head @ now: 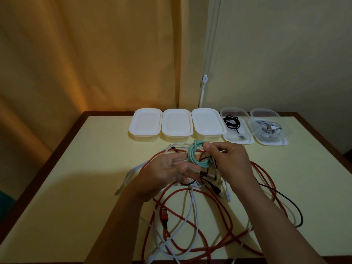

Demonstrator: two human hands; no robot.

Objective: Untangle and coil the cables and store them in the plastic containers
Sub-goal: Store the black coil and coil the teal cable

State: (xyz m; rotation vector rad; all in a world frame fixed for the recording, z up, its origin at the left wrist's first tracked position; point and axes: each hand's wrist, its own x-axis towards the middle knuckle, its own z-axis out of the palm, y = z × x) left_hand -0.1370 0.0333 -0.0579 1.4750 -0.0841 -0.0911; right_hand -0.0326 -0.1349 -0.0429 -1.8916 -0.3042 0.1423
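A coil of teal cable (192, 155) is held above the table between both hands. My left hand (167, 172) grips its lower part and my right hand (226, 159) pinches its top loops. Under the hands lies a tangle of red cable (224, 216), white cable (190, 212) and black cable (285, 199). Along the far edge stand three lidded white containers (145, 123), (177, 123), (207, 122). An open clear container (236, 128) holds a coiled black cable. Another open clear container (268, 128) holds a coiled white cable.
The pale yellow table (76, 187) has a dark wooden rim. An orange curtain hangs behind on the left, and a wall with a white cord and hook (204, 79) stands behind the containers. Each open container sits on its white lid.
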